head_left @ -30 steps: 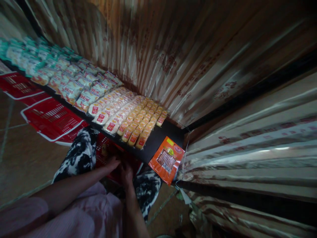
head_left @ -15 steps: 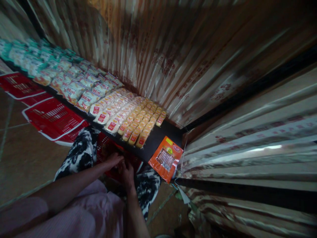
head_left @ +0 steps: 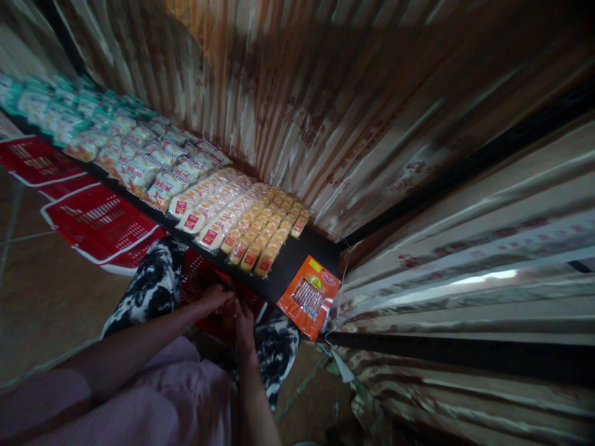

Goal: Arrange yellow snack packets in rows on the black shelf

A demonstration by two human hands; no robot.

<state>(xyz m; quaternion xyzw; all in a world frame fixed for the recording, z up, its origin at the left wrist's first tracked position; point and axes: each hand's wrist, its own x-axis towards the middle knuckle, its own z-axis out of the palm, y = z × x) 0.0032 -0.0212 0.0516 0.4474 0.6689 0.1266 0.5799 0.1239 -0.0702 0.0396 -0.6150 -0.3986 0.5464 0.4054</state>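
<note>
My left hand (head_left: 214, 298) and my right hand (head_left: 244, 319) are close together over a red basket (head_left: 191, 265) between my knees. Their fingers are bent and pinched around something dark and reddish that I cannot make out in the shadow. Above them, on a black shelf (head_left: 297, 263), lie rows of small yellow wrapped snacks (head_left: 264, 257) with red labels. Beside these are longer rows of pale wrapped snacks (head_left: 211, 232). A flat orange snack packet (head_left: 311, 296) with a clear window lies at the shelf's right end.
White snack bags (head_left: 166, 186) and green-and-white bags (head_left: 65, 121) fill the shelf further left. Red baskets (head_left: 100, 220) stand on the tiled floor at the left. Pleated, printed sheeting (head_left: 297, 93) hangs behind the shelf and on the right, with dark bars (head_left: 465, 167) across it.
My right hand has turned slightly and its fingers have shifted a little apart from the left hand's. The snacks on the shelf have stayed in place.
</note>
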